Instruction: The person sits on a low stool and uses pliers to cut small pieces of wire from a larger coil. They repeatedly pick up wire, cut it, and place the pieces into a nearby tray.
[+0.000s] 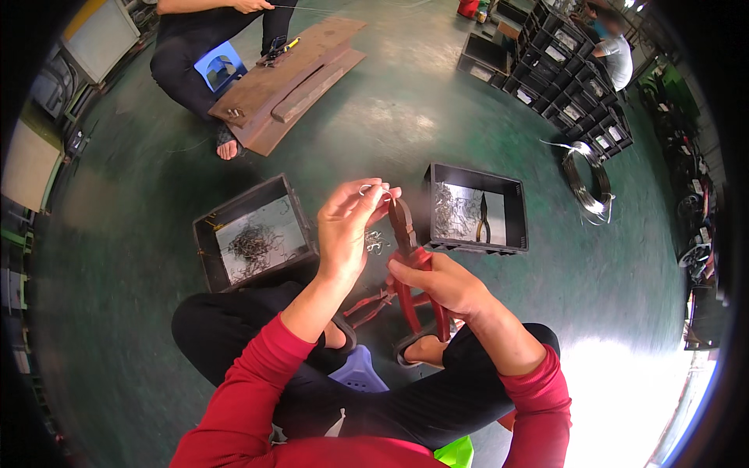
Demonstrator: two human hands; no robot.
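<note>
A small bent piece of silvery wire [365, 189] is pinched in the fingertips of my left hand [346, 234], raised in front of me. My right hand [449, 285] is wrapped round the red handles of a pair of pliers [404, 226]. Its dark jaws point up and meet the wire beside my left fingers; how far they are closed cannot be made out. Below the hands, several wire hooks [376, 243] lie on the floor. Another red-handled pliers [368, 307] rests between my feet.
Black crates with wire pieces stand at left [204, 257] and right [476, 173]; the right one also holds pliers [483, 220]. A wire coil [576, 175] lies further right, near stacked black crates [558, 70]. Ahead, a person sits beside a brown board [312, 54] and blue stool [221, 64].
</note>
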